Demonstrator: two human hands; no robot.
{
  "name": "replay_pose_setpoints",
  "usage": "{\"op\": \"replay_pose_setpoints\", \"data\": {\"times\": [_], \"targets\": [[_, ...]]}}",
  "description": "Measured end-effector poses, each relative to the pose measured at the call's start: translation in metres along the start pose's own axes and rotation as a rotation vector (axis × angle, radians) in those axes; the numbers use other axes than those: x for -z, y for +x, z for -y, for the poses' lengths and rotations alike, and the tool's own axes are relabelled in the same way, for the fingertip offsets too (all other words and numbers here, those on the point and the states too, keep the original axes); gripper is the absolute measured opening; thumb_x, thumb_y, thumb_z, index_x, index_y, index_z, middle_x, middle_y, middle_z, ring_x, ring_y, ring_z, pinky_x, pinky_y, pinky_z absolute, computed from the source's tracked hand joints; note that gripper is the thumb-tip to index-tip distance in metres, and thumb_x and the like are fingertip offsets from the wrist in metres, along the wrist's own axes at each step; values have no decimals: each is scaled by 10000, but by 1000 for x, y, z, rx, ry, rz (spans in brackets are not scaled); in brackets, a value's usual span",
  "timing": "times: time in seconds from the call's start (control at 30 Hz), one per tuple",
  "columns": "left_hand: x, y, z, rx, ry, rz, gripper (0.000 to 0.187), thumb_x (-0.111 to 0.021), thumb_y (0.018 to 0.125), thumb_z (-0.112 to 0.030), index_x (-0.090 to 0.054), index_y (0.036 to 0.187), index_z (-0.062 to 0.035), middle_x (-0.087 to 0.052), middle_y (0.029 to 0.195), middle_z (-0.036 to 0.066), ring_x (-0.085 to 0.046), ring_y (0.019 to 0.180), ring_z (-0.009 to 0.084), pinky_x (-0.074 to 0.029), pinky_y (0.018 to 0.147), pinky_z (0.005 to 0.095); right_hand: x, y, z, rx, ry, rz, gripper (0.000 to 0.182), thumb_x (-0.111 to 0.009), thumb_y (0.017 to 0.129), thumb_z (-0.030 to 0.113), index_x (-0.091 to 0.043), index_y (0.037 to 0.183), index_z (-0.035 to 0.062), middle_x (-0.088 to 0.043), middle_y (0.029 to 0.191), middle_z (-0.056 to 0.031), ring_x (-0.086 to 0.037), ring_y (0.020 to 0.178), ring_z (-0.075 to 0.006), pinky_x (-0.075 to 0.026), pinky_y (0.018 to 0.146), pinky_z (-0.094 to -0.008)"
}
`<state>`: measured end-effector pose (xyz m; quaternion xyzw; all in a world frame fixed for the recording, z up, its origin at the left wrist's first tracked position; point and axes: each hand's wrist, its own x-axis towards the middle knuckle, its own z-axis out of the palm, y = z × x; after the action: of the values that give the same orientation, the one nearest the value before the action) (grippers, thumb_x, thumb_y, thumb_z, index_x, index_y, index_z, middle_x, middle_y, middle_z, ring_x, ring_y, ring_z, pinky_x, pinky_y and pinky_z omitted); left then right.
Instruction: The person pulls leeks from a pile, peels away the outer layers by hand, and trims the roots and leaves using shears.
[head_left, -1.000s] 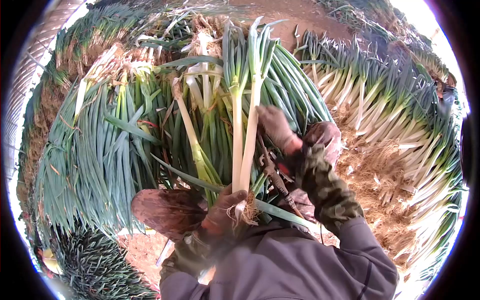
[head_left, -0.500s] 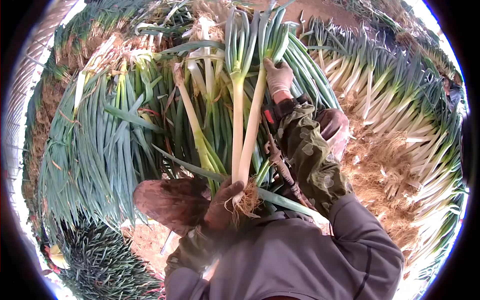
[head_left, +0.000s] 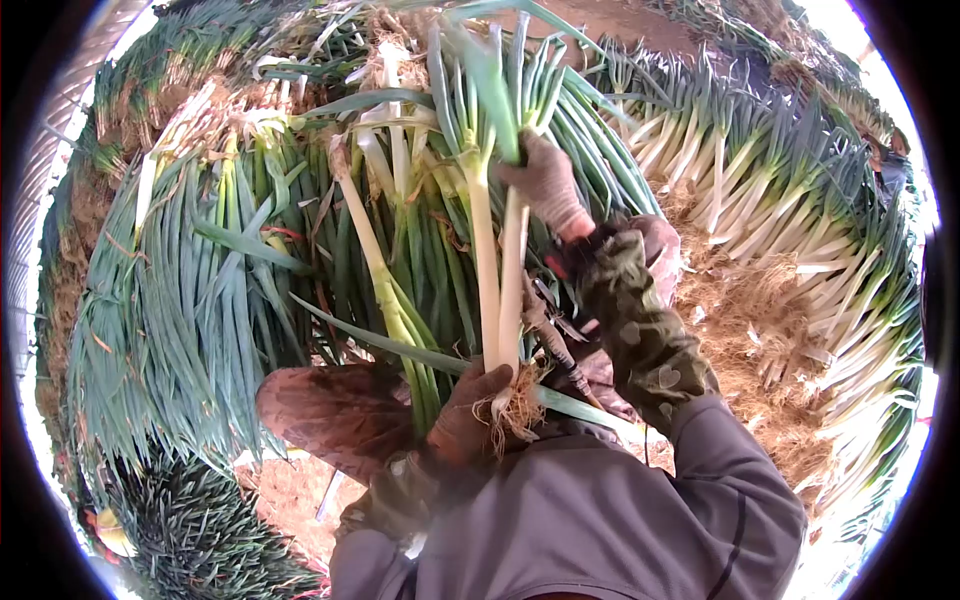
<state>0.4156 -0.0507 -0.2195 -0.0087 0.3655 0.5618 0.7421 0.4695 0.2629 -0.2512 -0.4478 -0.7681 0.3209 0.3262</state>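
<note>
Two large green onions [head_left: 484,255] stand nearly upright in front of me, white shanks below and green leaves fanning out above. My left hand [head_left: 462,412], in a brown glove, is closed around their lower ends, just by the tangled roots [head_left: 518,402]. Higher up, my gloved right hand [head_left: 548,188] is closed at the neck of the right onion. Its fingers pinch a green leaf [head_left: 490,95], which is blurred by motion. A loose onion with a brownish end [head_left: 362,225] leans to the left of the pair.
A thick heap of green onions [head_left: 200,310] lies on the left. Long rows of white-shanked onions [head_left: 770,190] line the right, with dry roots [head_left: 750,320] along their near side. My bent knee [head_left: 330,415] sits below the heap. A dark green bundle [head_left: 200,530] is at lower left.
My right hand has turned and come down slightly, now pulling a leaf away from the right onion's neck. The left hand keeps its hold, and the pair of onions has tilted a little.
</note>
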Motion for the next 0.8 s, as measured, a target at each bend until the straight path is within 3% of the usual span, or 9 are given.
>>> {"op": "replay_pose_setpoints", "data": {"times": [0.13, 0.2, 0.33, 0.37, 0.43, 0.57, 0.67, 0.73, 0.8], "targets": [[20, 19, -12, -5, 67, 61, 424, -702, 949, -293, -571, 1221, 5, -663, 954, 63, -678, 778, 171, -594, 673, 307, 33, -89, 72, -314, 730, 562, 182, -741, 896, 132, -678, 1040, 40, -689, 855, -48, -633, 730, -98, -539, 596, -239], [29, 37, -14, -55, 75, 147, 421, -708, 946, -305, -590, 1199, 10, -674, 943, 77, -679, 746, 176, -595, 652, 308, 39, -118, 78, 24, 687, 490, 269, -723, 937, 230, -656, 1118, 43, -679, 912, -35, -668, 750, -148, -598, 626, -302], [32, 42, -28, -57, 130, 57, 429, -734, 926, -312, -628, 1146, 40, -689, 905, 89, -693, 748, 184, -600, 644, 322, 176, -140, 82, -45, 1100, -207, 610, -752, 871, 462, -594, 1305, 63, -650, 1125, -84, -653, 1026, -205, -530, 976, -343], [29, 38, -35, -38, 121, 92, 423, -737, 923, -309, -635, 1136, 43, -692, 903, 92, -697, 748, 188, -603, 643, 325, 214, -140, 72, 28, 800, -669, 597, -749, 876, 411, -596, 1332, 58, -659, 1104, -92, -634, 1077, -210, -502, 1013, -377], [38, 41, -40, -36, 149, 103, 392, -741, 912, -277, -649, 1123, 40, -701, 907, 101, -705, 727, 203, -610, 622, 337, 280, -161, 67, 73, 481, -733, 414, -726, 896, 300, -655, 1210, 39, -657, 1047, -59, -623, 949, -175, -505, 892, -366], [36, 32, -48, -15, 146, 101, 386, -747, 899, -261, -654, 1123, 39, -711, 930, 107, -712, 761, 210, -613, 652, 332, 367, -267, -86, -289, -479, -435, 173, -720, 877, 74, -661, 1039, 59, -662, 843, -36, -642, 752, -133, -545, 677, -318], [38, 30, -47, -27, 207, 11, 401, -739, 899, -266, -651, 1143, 40, -717, 956, 115, -723, 810, 228, -624, 730, 339, 317, -402, -162, -470, -1034, 16, 307, -761, 807, 228, -700, 1036, 33, -706, 788, -185, -705, 736, -300, -565, 644, -447], [47, 38, -47, 23, 152, -7, 402, -734, 891, -214, -631, 1183, 42, -705, 954, 131, -719, 805, 256, -624, 720, 365, 276, -483, -215, -655, -1190, 648, 379, -756, 743, 363, -731, 900, 19, -709, 870, -252, -713, 816, -395, -557, 719, -502], [54, 51, -41, 111, 128, -2, 415, -730, 883, -162, -611, 1223, 45, -693, 952, 146, -716, 800, 284, -624, 710, 391, 241, -578, -238, -833, -682, 669, 414, -784, 673, 383, -773, 934, 62, -738, 1009, -186, -698, 995, -375, -541, 828, -478]]}}
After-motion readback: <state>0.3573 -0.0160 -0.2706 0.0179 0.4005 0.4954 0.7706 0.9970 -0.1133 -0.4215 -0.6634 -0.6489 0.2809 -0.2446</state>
